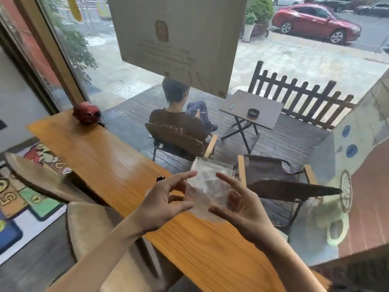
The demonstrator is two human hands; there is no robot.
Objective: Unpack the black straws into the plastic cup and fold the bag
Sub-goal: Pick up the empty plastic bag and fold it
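so at this point both hands were up over the wooden counter (101, 157) with the clear plastic bag (210, 182) between them. the left hand (166, 203) pinched the bag's near edge with thumb and a finger, the others fanned out loose. the right hand (237, 205) did the same on the other side, index finger sticking up. the bag looked empty and flat-ish, so i'd guess this was the folding part. a tiny black bit (160, 179) showed just past the left fingers, maybe straw tips, couldn't really tell, and the cup wasn't visible.

tip for doing it well: thin film is slippery and springs back, so lay it on the counter, press the air out, line up the edges, then run a finger along the crease.
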